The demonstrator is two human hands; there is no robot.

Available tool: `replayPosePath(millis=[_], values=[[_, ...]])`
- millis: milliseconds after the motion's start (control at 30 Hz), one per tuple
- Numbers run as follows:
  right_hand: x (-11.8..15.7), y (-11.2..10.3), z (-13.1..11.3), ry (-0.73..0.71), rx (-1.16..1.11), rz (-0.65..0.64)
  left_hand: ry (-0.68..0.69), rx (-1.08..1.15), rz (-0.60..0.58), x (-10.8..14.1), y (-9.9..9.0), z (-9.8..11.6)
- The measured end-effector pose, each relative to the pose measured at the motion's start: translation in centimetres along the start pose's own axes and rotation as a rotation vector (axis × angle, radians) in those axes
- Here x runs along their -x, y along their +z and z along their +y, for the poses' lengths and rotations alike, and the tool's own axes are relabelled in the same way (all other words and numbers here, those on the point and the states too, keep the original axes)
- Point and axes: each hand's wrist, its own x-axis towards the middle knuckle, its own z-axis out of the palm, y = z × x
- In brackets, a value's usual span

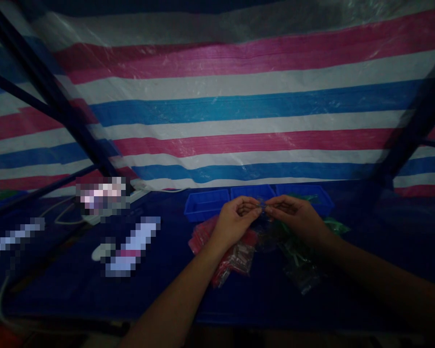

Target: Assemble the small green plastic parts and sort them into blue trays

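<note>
My left hand (235, 220) and my right hand (297, 215) meet at the middle of the blue table, fingertips pinched close together. Between them is something small, thin and partly shiny (263, 206), too dark and small to name. Below my left hand lies a pile of clear plastic packets with red or pink contents (235, 258). Under and beside my right hand are plastic packets with green contents (336, 225), partly hidden by the hand. Just beyond the hands stand a left blue tray (207, 212), a middle blue tray (252, 191) and a right blue tray (326, 199) holding something green.
At left on the blue table (72, 275) are a blurred-out oblong item (136, 246), a small white rounded object (100, 252), and a white power strip (139, 195) with cables. Dark blue frame posts (83, 145) flank a striped plastic sheet (239, 111) behind.
</note>
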Motion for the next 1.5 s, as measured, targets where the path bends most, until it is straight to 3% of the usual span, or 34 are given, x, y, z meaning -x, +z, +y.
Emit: replayPosePath(millis=[367, 900, 1500], values=[[0.27, -0.06, 0.20, -0.049, 0.097, 0.029, -0.040, -0.055, -0.046, -0.04, -0.13, 0.04], [0.36, 0.14, -0.59, 0.036, 0.101, 0.021, -0.003, -0.032, -0.037, 0.03, 0.26, 0.64], [0.37, -0.20, -0.64, -0.071, 0.256, 0.048, 0.019, -0.106, -0.008, 0.18, 0.21, 0.67]])
